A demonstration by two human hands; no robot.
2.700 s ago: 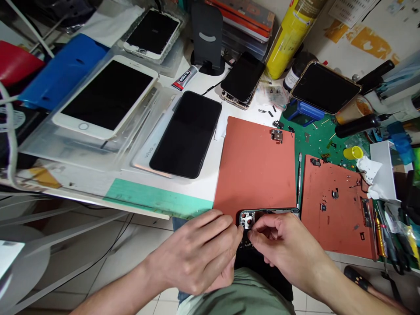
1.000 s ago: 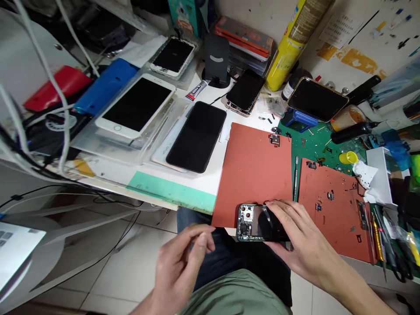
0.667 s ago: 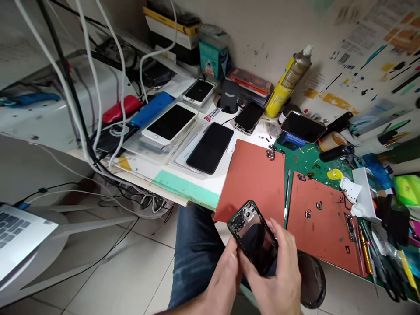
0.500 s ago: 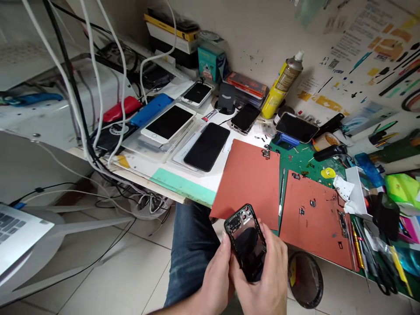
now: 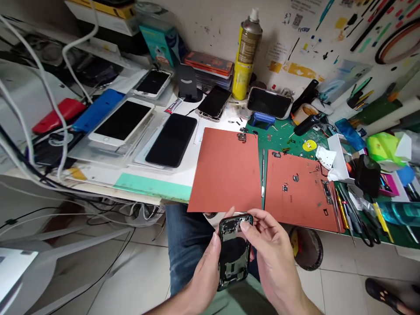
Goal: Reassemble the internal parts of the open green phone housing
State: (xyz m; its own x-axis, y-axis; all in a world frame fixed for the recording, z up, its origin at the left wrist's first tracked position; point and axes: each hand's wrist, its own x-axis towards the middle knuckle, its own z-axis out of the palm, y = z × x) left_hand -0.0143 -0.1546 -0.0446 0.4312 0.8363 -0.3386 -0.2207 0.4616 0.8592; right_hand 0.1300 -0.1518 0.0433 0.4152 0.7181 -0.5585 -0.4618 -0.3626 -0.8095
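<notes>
An opened phone housing (image 5: 234,251), dark-framed with its inside facing up, is held over the lap, just off the table's front edge. My left hand (image 5: 208,262) grips its left side, thumb along the frame. My right hand (image 5: 274,247) has its thumb on the camera corner at the top right, with the fingers curled behind that corner. Beyond the hands lies a reddish-brown mat (image 5: 228,170). A second such mat (image 5: 303,197) carries small metal parts, and a thin metal tool (image 5: 263,173) rests between the two.
Several phones lie at the left, among them a black one (image 5: 172,140) and a white one (image 5: 122,121). A yellow spray can (image 5: 244,57) stands at the back. Screwdrivers and scissors (image 5: 369,236) lie at the right edge. White cables (image 5: 42,87) hang at the left.
The view has shifted to the right. The housing is turned more upright, and my right hand has moved from its right side up to the camera corner.
</notes>
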